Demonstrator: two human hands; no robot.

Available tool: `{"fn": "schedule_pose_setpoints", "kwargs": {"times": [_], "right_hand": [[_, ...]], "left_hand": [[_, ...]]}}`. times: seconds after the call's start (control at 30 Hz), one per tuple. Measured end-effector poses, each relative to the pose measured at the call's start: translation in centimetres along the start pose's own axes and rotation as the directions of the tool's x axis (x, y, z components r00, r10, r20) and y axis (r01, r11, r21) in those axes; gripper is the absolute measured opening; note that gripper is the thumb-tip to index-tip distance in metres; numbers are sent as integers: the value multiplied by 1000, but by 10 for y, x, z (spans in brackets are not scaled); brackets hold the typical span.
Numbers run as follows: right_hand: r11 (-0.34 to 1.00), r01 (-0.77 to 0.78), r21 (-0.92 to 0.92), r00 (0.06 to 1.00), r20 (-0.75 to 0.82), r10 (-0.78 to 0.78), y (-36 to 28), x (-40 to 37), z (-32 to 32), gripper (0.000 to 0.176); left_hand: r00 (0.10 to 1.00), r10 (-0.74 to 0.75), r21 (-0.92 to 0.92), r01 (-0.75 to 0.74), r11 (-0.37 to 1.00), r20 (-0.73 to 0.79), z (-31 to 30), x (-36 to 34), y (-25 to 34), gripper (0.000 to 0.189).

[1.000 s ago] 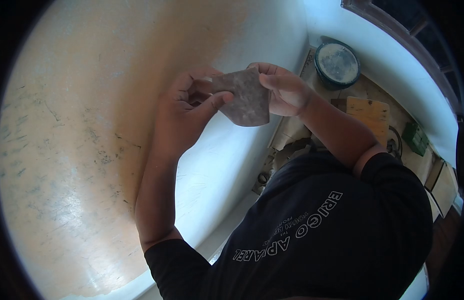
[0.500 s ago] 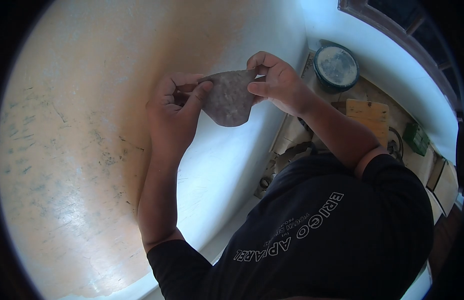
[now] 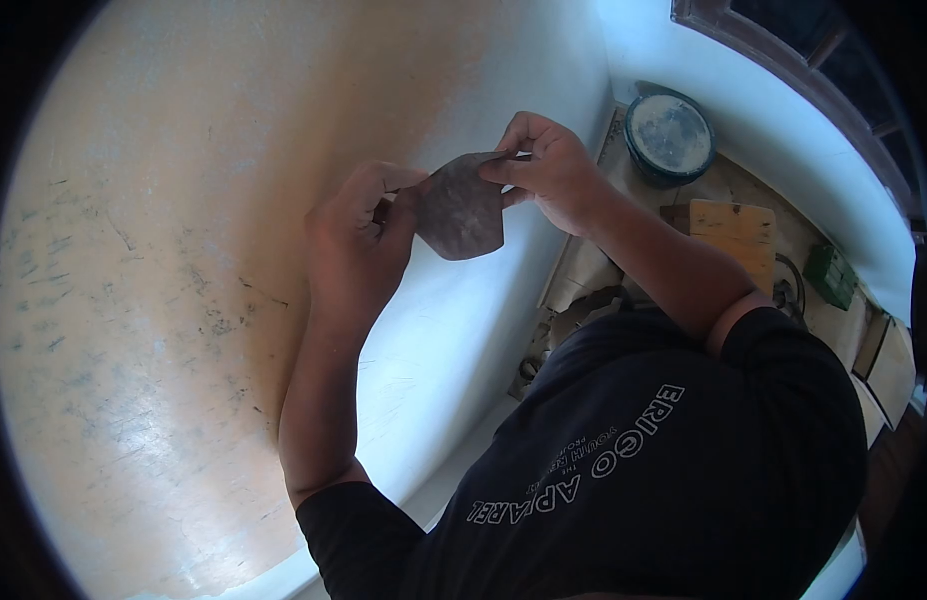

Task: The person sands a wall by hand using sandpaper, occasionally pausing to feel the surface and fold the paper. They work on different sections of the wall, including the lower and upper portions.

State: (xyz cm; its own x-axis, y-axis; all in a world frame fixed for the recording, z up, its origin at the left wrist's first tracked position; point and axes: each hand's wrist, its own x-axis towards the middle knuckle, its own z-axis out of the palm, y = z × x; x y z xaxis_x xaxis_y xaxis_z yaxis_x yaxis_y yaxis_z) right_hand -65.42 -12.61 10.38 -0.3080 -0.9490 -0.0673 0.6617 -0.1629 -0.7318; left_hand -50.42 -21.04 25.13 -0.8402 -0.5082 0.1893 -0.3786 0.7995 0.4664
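Brown-grey sheet (image 3: pixel 462 215), probably sandpaper though the fisheye view leaves its surface unclear, is held up in front of a yellowed, scuffed wall (image 3: pixel 184 250) by a person in a black printed T-shirt (image 3: pixel 664 470). The left hand (image 3: pixel 359 235) pinches the sheet's edge at 9 o'clock, thumb on the near face. The right hand (image 3: pixel 554 175) grips the corner at 1 o'clock, fingers curled closed on it. The sheet sits just above frame centre, bowed between the two hands rather than flat. Bending it cleanly calls, by this reading, for level edges, both pinches close to the bend line and firm thumb pressure along it. On the floor, a round dusty tin (image 3: pixel 670 135) lies at 2 o'clock and a wooden block (image 3: pixel 734 228) at 3 o'clock, just beyond the right forearm.
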Motion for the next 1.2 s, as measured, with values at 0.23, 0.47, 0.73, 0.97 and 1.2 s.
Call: {"fn": "schedule_pose_setpoints", "kwargs": {"times": [0.23,0.47,0.73,0.97,1.2], "right_hand": [[993,82,85,997,4,-82,0,1,-6,16],[937,68,343,883,416,-216,-2,-12,6,33],[957,-102,272,995,21,100,40,-6,-5,36],[863,109,-494,871,-370,-322,84,16,-11,44],[643,366,-672,841,-57,-538,140,21,28,51]], "left_hand": [[998,-58,-19,59,998,29,-1,-3,-5,8],[982,-121,-421,171,891,142,-13,-10,-9,15],[919,391,530,-357,770,50,2,-10,-10,17],[947,251,700,-316,640,198,3,-20,-9,31],[940,145,708,-329,625,309,0,-33,-27,23]]}}
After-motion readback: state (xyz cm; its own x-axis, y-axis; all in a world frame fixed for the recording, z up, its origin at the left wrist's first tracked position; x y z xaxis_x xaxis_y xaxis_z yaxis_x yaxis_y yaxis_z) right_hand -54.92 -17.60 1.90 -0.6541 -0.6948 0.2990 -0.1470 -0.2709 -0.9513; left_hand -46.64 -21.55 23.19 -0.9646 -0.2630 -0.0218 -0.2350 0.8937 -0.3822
